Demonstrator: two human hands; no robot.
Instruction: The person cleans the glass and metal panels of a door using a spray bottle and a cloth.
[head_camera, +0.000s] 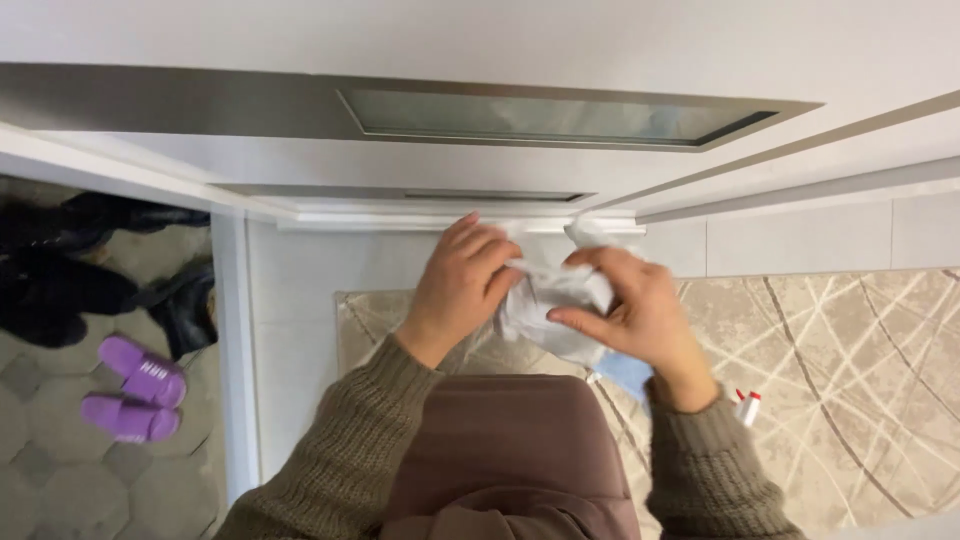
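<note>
At the far left, on the grey hexagon-tiled floor (60, 480), I see dark boots (60, 270) bunched against the wall and, just below them, a pair of purple slippers (135, 390) lying side by side. A white door frame post (232, 350) runs down between that tiled floor and the pale floor where I stand. Ahead of me is a white door (500, 40) with a long grey band and a narrow glazed strip (550, 117) set into it. My left hand (460, 285) comes up from a brown knitted sleeve (340, 450), its fingers (480, 240) curled closed over the left edge of a crumpled white cloth (545, 300); how firmly they pinch it I cannot tell, since the cloth hides the tips. The cloth hangs in the air between both hands, in front of the bottom of the door and above a beige rug (850, 370) with pale curved lines. My right hand (640, 310) grips the cloth's right side, thumb and forefinger pressed together on a fold, and a light blue piece (625, 375) shows beneath that palm, touching the white cloth. Below my hands my mauve trousers (500, 440) fill the lower middle. To the right of my right wrist, a small white bottle with a red cap (748, 405) lies on the rug.
</note>
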